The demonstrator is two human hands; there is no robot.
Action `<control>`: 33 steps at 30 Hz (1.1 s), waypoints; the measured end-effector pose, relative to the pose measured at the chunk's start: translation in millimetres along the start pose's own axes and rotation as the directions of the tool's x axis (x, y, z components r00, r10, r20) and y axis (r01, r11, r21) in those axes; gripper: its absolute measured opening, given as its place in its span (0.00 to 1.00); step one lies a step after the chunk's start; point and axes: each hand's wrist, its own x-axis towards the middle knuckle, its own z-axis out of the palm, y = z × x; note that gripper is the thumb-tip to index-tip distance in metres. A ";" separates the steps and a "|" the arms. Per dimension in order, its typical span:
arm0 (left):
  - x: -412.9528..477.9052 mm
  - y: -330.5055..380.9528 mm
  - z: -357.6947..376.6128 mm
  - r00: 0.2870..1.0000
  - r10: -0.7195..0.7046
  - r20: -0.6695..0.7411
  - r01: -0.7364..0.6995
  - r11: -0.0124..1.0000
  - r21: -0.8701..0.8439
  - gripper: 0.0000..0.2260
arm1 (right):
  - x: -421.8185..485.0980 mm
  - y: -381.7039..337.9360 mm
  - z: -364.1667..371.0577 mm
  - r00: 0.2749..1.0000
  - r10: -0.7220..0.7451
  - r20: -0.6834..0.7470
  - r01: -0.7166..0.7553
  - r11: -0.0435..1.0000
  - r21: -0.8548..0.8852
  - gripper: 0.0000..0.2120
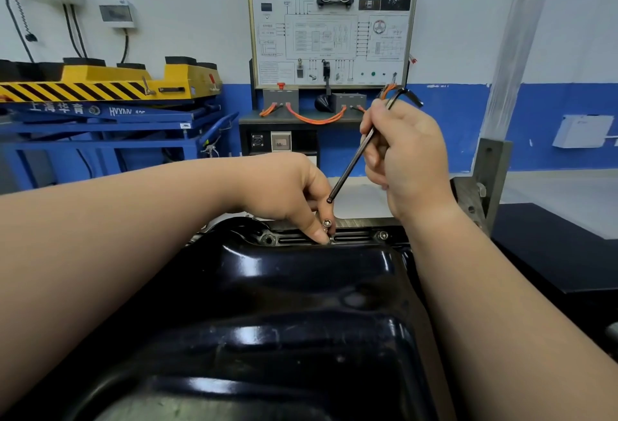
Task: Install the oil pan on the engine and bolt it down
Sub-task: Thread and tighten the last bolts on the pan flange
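A person's left hand (pixel 291 193) pinches a small silver bolt (pixel 326 223) between thumb and fingertips, holding it upright at the far flange of a glossy black oil pan (pixel 301 286). The right hand (pixel 408 159) is curled round a dark L-shaped hex key (pixel 354 156). The key's long shaft slants down and to the left, and its tip hangs just above the bolt head without touching it. The key's short bent end sticks out above the right hand's knuckles.

The oil pan fills the lower middle of the view, bottom side up, with both bare forearms reaching over it from the near edge. Along its far flange, a second bolt (pixel 382 235) sits seated to the right of the left hand's fingers, and an open bolt hole (pixel 268 239) shows to their left (the slotted ribs of the flange run between the two). What lies beneath the pan is hidden.

A grey metal bracket (pixel 491 179) with drilled holes stands upright just beyond the pan's right corner.

Further back, against a white-and-blue wall, a framed training board (pixel 332 25) carries wiring diagrams and an instrument cluster. Orange cables (pixel 314 117) loop across the console below it. To the left stands a blue lift table (pixel 100 119), its yellow top (pixel 133 77) edged with black hazard stripes.
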 end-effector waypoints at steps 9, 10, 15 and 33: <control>-4.9 0.5 -14.1 0.997 0.016 -0.076 -0.013 0.999 0.046 0.04 | 14.6 7.4 1.3 0.997 0.045 -0.063 -0.037 0.992 0.123 0.17; -5.6 0.7 -17.9 0.993 0.018 -0.112 -0.014 0.999 0.042 0.04 | 18.1 7.4 0.9 0.995 0.050 -0.081 -0.038 0.988 0.151 0.17; -4.5 4.7 -23.4 0.992 0.025 -0.122 -0.020 0.999 0.048 0.04 | 30.2 7.4 -0.6 0.993 0.063 -0.099 -0.038 0.971 0.236 0.16; -1.3 7.4 -1.8 0.999 0.012 0.031 -0.015 0.995 0.102 0.06 | 33.0 8.2 -2.4 0.992 0.111 -0.051 -0.091 0.949 0.302 0.16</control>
